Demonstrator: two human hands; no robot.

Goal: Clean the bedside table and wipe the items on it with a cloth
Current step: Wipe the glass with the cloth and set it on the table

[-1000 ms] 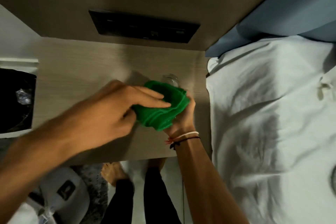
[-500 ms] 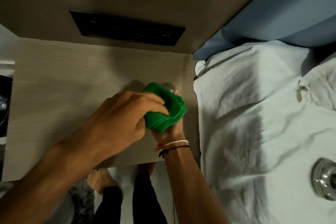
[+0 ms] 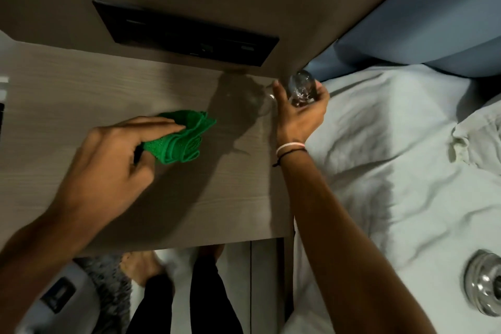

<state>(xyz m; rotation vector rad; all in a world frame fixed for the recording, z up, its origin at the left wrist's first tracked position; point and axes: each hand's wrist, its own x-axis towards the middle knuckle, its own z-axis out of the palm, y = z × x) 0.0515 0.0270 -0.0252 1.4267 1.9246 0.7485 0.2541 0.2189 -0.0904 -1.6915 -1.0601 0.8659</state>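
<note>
Head view looks straight down on a pale wood-grain tabletop [image 3: 67,95] filling the left and centre of the frame. At centre left the left hand [image 3: 108,160] presses a folded green cloth [image 3: 184,141] flat on the wood, its fingers [image 3: 151,127] laid over the cloth's upper edge and the thumb tucked beneath. At upper right of centre the right hand [image 3: 301,111] holds a clear glass [image 3: 302,88] over the tabletop's right edge, fingers curled round it; cloth and glass are well apart. A dark shadow lies on the wood between them. A black switch panel [image 3: 187,32] sits in the brown wall panel across the top. A white rumpled bed sheet [image 3: 393,171] fills the right side, just beside the tabletop, with a blue headboard [image 3: 433,22] at upper right and a shiny metal object [image 3: 485,290] lying on the sheet at lower right. Legs in dark trousers [image 3: 206,301] show at the bottom centre.
</note>
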